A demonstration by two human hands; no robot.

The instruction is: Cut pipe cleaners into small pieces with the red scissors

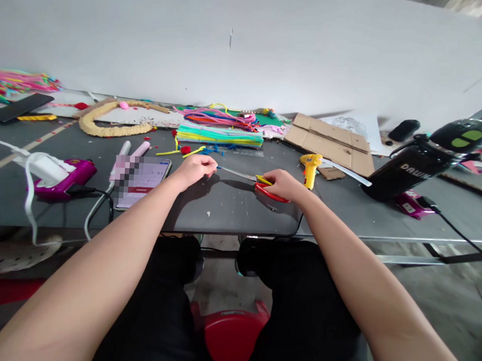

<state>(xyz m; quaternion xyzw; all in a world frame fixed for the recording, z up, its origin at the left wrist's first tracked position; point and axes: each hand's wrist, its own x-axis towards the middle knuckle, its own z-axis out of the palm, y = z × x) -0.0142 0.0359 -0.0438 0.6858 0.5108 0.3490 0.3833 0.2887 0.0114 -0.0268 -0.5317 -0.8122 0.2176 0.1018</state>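
seated at a grey table (231, 212), both forearms stretched forward, hands close together at mid-table.

right hand (284, 184): closed around the red and yellow handles of the scissors (249, 176), fingers through or over the loops; the exact grip is hidden by the knuckles. the handles sit under the palm, low on the table.

scissors: long axis runs nearly level, right to left, handles at the right hand, blade tip ending just beside the left fingertips. the blades read as one thin line, so closed or nearly closed.

left hand (195, 169): knuckles up, fingers bunched into a pinch that faces the blade tip. a speck of blue shows at the pinch; it is too small to tell whether anything is held.

key relation: the tip points straight at the left hand's pinch, touching or a hair apart, i cannot tell which. the right hand owns the handle end, the left is nearer the tip.

around them: phone (143, 177) just left of the left hand. purple glue gun (64, 175) further left. yellow glue gun (310, 168) just right of the right hand. bundle of pipe cleaners (219, 135) beyond both hands. flat cardboard (329, 142) beyond the right hand. black bottle (426, 159) lying well off to the right.
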